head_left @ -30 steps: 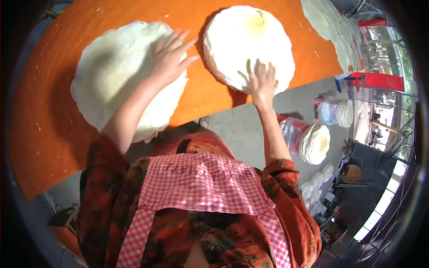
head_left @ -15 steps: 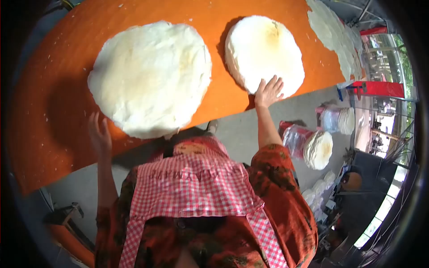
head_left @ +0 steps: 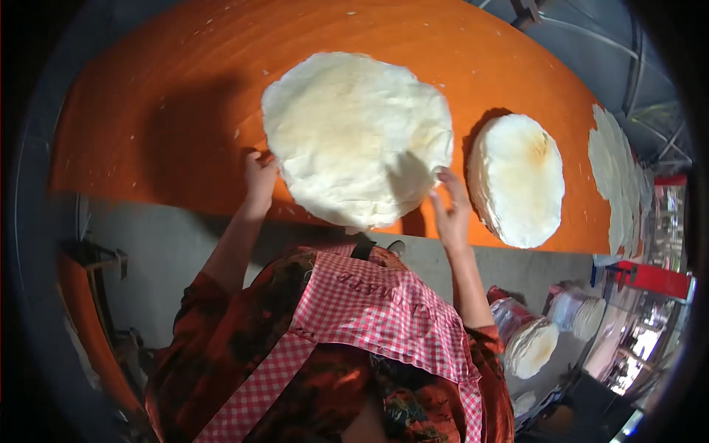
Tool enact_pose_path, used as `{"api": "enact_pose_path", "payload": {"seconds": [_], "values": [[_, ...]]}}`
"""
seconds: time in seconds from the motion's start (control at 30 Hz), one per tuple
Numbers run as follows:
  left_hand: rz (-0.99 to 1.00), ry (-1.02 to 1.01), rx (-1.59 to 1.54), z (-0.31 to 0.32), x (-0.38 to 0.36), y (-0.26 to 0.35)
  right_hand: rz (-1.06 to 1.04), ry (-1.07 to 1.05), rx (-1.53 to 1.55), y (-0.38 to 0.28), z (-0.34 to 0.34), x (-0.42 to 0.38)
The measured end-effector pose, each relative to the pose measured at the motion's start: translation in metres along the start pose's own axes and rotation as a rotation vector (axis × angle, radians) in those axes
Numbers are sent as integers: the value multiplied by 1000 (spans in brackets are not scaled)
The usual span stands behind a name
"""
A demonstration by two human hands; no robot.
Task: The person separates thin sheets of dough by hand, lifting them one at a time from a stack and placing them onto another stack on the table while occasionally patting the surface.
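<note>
A large round pile of thin, pale flatbread sheets (head_left: pixel 354 133) lies on the orange table, lightly browned on top with an uneven edge. At its lower left rim is my left hand (head_left: pixel 260 181), fingers partly bent and apart, close against the edge. My right hand (head_left: pixel 452 210) is by the lower right rim, thumb and fingers spread, with the fingertips near or touching the sheets. Its shadow falls across the bread. To the right stands a smaller, thicker flatbread stack (head_left: pixel 521 181) with a brown patch; neither hand is on it.
The orange table (head_left: pixel 199 52) has scattered crumbs and a curved edge. More thin sheets (head_left: pixel 617 177) lie at its far right end. On the floor to the right are wrapped flatbread stacks (head_left: pixel 532 347). A red-checked apron (head_left: pixel 384 310) covers my front.
My right hand has left the smaller stack and moved to the large pile's right rim. The left hand has come closer to its left rim. The camera view has turned.
</note>
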State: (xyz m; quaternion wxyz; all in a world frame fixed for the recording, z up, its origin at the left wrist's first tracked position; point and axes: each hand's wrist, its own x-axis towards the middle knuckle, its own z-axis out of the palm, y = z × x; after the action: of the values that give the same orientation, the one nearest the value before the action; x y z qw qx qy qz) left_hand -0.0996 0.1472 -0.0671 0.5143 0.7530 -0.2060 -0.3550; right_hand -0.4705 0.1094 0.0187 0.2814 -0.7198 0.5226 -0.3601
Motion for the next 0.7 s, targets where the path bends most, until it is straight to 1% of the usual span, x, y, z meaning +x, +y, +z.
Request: {"api": "enact_pose_path", "payload": {"seconds": [0.03,0.07,0.1,0.13,0.2,0.3,0.4,0.43,0.5,0.53,0.6,0.63,0.7], "values": [[-95,-90,-54,-3,8,-7,-14,-101,93,-12,24,8],[-185,-183,-110,-5,17,-13,-141,-167,37,-16,48,15],[-169,-197,-130,-6,20,-14,-172,-229,54,-20,73,22],[-140,-99,-126,-2,17,-7,-189,-291,34,-29,94,26],[154,-67,128,-3,36,-21,-220,-413,-14,-46,132,33],[32,-136,9,-5,52,-20,-502,-411,-358,-46,179,35],[-67,-226,-153,-14,38,16,-475,-451,-477,-47,191,34],[-93,-232,-250,-13,39,18,-480,-470,-449,-42,191,36],[-174,-310,-430,-14,41,13,-480,-504,-386,-29,190,39],[-207,-353,-515,-14,44,12,-420,-495,-339,-26,192,39],[-245,-341,-560,-7,49,6,-306,-472,-247,-26,194,44],[-265,-330,-581,-4,51,2,-307,-459,-358,-28,197,45],[-219,-271,-584,4,52,-3,-314,-429,-575,-38,208,51]]}}
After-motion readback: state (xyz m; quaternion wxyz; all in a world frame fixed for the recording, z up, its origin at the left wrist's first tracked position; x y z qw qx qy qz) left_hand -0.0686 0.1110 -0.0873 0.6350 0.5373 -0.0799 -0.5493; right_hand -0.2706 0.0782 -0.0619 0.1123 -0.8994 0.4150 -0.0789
